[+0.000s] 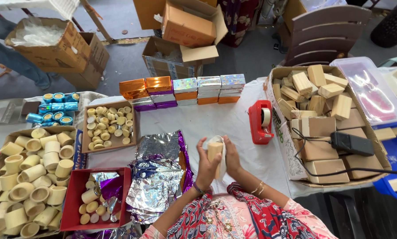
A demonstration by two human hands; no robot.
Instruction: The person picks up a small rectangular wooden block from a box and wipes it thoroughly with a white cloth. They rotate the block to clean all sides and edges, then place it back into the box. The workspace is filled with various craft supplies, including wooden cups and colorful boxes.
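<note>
Far left, a cardboard box of pale wooden cups (28, 181) sits at the desk edge, with blue-capped rolls (56, 108) lying behind it. Next along, a red tray (70, 206) holds small wooden lids mixed with foil scraps, and behind it a shallow brown tray of round wooden discs (107, 126). Moving in, crumpled silver and purple foil sheets (161, 177) lie spread on the white desk (216, 119), a pair of scissors (147, 167) resting on top. Along the back runs a row of foil-wrapped boxes (183, 90), orange through silver. Centre now: the left hand (206, 166) is curled around a small wooden block (215, 152) partly covered in white paper, fingers closed on its side. The right hand (231, 157) presses against the other side, fingers wrapped over the paper. The block is upright between both palms, above the desk. Further right, a red tape dispenser (260, 121), then a big carton of wooden blocks (322, 119) with a black device (351, 144) and its cable on top.
</note>
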